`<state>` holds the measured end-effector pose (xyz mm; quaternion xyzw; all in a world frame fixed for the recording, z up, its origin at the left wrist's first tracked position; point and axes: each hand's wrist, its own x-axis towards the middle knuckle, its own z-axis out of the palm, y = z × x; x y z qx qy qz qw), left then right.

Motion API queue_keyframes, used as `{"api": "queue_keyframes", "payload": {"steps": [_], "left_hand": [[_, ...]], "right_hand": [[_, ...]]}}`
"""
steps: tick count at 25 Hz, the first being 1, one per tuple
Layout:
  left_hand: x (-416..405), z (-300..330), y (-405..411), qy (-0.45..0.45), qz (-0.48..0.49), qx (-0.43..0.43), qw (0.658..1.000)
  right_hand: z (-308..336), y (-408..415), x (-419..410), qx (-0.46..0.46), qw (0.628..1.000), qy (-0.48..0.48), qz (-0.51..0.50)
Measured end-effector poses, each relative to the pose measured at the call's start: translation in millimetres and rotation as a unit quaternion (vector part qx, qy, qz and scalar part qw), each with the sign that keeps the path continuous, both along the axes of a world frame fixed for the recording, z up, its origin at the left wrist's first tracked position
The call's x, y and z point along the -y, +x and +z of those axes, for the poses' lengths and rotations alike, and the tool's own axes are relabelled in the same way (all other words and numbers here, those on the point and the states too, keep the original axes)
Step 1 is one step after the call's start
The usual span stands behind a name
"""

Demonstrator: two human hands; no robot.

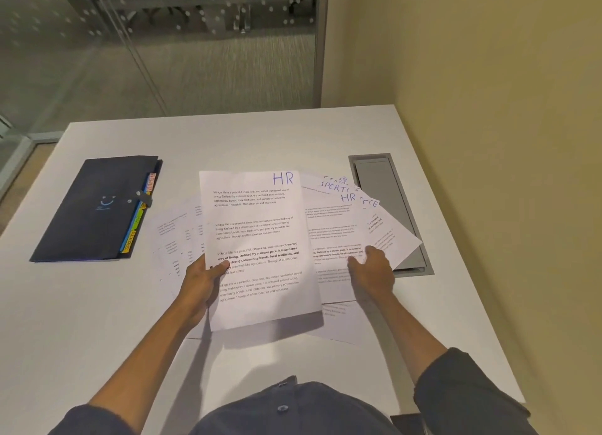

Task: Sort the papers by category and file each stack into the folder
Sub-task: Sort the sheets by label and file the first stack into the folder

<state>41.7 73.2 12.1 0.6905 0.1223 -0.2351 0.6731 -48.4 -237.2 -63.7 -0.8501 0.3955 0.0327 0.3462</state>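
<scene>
In the head view, the left hand (203, 273) is pinching a printed sheet marked HR (257, 239) at its left edge, thumb lying on top of the page and the other fingers hidden beneath it, and the sheet is lifting clear of the white table (325, 134), casting a shadow under its near edge. The right hand (369, 266) is resting on the fan of papers (342, 226) spread to the right, fingers loosely bent and pressing down on the top sheets; whether any of them are curling under an edge I cannot tell. More papers are lying partly hidden on the left, under the lifted sheet. The dark folder (97, 206) is sitting closed at the far left, well apart from the hands, with coloured tabs showing along its right side. A grey cable hatch (391, 180) is sitting under the right end of the fan. The sheet looks light and floppy, sagging where it is unsupported, so it is probably best taken near an edge's middle. Loose pages are likely sliding easily over each other, so pressing the fan flat seems wise.
</scene>
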Motion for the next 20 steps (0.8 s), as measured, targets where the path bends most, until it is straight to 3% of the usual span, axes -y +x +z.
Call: {"api": "queue_keyframes", "payload": {"steps": [3, 5, 15, 20], "left_hand": [[-2.1, 1.6, 5.2, 0.009, 0.0, 0.001, 1.0], [-0.9, 3.0, 7.1, 0.011, 0.002, 0.002, 1.0], [10.7, 4.0, 7.0, 0.03, 0.014, 0.002, 0.999], [5.9, 0.5, 6.6, 0.045, 0.016, 0.002, 0.999]], "right_hand": [[-9.1, 4.0, 1.8, -0.079, 0.98, -0.179, 0.04], [-8.0, 10.2, 0.4, -0.117, 0.969, -0.215, 0.041], [-0.8, 21.5, 16.1, -0.13, 0.979, -0.157, -0.02], [12.8, 16.7, 15.6, -0.005, 0.998, -0.038, -0.058]]}}
